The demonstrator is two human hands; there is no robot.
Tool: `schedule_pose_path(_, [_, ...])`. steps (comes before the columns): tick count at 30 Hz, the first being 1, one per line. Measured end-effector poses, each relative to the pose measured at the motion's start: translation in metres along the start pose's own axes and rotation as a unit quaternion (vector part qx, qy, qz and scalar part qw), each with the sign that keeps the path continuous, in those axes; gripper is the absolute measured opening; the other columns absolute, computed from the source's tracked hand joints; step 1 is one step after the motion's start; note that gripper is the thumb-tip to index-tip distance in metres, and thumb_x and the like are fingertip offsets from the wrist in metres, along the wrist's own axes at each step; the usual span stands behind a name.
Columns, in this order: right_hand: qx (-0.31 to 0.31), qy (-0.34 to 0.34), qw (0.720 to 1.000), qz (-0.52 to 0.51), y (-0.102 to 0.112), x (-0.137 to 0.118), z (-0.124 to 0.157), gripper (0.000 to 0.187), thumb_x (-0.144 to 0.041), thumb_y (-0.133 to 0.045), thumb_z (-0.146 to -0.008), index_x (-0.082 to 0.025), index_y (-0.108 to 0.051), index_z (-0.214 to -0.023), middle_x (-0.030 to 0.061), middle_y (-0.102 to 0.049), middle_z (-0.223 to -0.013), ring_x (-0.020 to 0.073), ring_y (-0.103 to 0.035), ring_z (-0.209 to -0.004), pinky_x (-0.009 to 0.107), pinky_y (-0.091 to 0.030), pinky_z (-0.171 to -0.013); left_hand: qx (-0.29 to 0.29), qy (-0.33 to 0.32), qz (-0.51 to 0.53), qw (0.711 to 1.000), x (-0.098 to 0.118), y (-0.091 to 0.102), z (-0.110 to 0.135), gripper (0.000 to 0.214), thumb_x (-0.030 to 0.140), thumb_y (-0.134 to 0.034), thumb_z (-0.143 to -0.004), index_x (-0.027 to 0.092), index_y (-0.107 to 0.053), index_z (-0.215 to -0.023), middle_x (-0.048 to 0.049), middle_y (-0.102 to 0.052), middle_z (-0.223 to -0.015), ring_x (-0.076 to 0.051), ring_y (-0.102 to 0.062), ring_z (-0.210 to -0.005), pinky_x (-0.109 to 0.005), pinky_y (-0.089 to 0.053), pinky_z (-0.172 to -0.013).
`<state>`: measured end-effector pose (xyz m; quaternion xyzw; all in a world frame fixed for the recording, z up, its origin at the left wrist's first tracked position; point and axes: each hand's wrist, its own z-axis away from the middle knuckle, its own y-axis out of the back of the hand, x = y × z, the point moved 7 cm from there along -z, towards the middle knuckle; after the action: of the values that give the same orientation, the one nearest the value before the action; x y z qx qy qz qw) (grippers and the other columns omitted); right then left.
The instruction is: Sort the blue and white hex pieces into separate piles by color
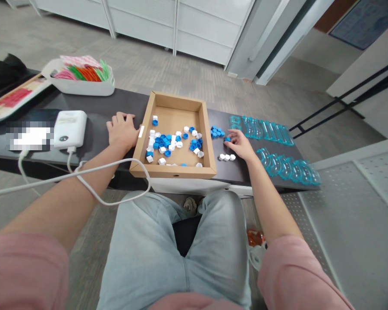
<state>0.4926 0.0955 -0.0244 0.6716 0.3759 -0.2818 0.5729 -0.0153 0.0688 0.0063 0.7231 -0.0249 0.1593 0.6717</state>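
Observation:
My right hand [239, 144] pinches a small blue hexagonal piece [227, 139] just above or on the dark table, right of the cardboard box. Beside its fingertips lies a cluster of blue hexagonal pieces [217, 131], and below it a short row of white hexagonal pieces [227, 157]. My left hand [122, 131] lies with fingers spread on the table, its thumb side against the left wall of the cardboard box [177, 172]. Loose blue and white pieces [164, 141] are scattered inside the box, mostly toward its near half.
Two rows of clear teal plastic pieces [267, 130] lie on the table's right part. At left are a white power bank [70, 129] with a white cable [93, 168] crossing my left forearm, a white basket [84, 87] of colourful sticks, and a tray [14, 103].

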Motion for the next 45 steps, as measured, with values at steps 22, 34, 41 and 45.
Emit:
schedule_pose_path(22, [0.001, 0.033, 0.999, -0.017, -0.013, 0.001, 0.003, 0.055, -0.056, -0.085, -0.085, -0.026, -0.071, -0.128, 0.0087, -0.084, -0.108, 0.0252, -0.073, -0.088, 0.041, -0.06, -0.08, -0.006, 0.008, 0.011, 1.0, -0.004, -0.002, -0.004, 0.077, 0.052, -0.045, -0.111, 0.009, -0.056, -0.174, -0.0308, -0.046, -0.177, -0.05, -0.043, -0.159, -0.062, -0.032, -0.132])
schedule_pose_path(34, [0.039, 0.028, 0.999, -0.02, -0.012, 0.003, 0.003, 0.056, -0.055, -0.089, -0.083, -0.028, -0.07, -0.128, -0.001, -0.073, -0.09, 0.0194, -0.062, -0.071, 0.035, -0.054, -0.069, 0.007, 0.003, 0.005, 1.0, -0.002, -0.002, -0.004, 0.073, 0.049, -0.045, -0.112, 0.009, -0.058, -0.173, -0.0317, -0.049, -0.174, -0.05, -0.046, -0.157, -0.063, -0.035, -0.13])
schedule_pose_path(41, [0.026, 0.028, 0.999, 0.006, -0.013, -0.007, 0.005, 0.044, -0.057, -0.085, -0.082, -0.026, -0.074, -0.112, -0.0024, -0.068, -0.08, 0.0186, -0.057, -0.069, 0.035, -0.05, -0.071, 0.009, 0.003, 0.014, 1.0, 0.003, 0.003, 0.002, 0.073, 0.045, -0.045, -0.111, 0.007, -0.059, -0.171, -0.0323, -0.049, -0.174, -0.05, -0.046, -0.157, -0.063, -0.034, -0.13])
schedule_pose_path(45, [0.028, 0.022, 0.999, 0.01, -0.014, -0.011, 0.006, 0.048, -0.064, -0.083, -0.08, -0.027, -0.072, -0.109, -0.002, -0.067, -0.081, 0.0191, -0.055, -0.07, 0.035, -0.047, -0.07, 0.01, 0.0, 0.019, 1.0, 0.003, 0.002, 0.001, 0.072, 0.044, -0.046, -0.111, 0.006, -0.059, -0.171, -0.0324, -0.049, -0.174, -0.05, -0.046, -0.155, -0.064, -0.034, -0.129])
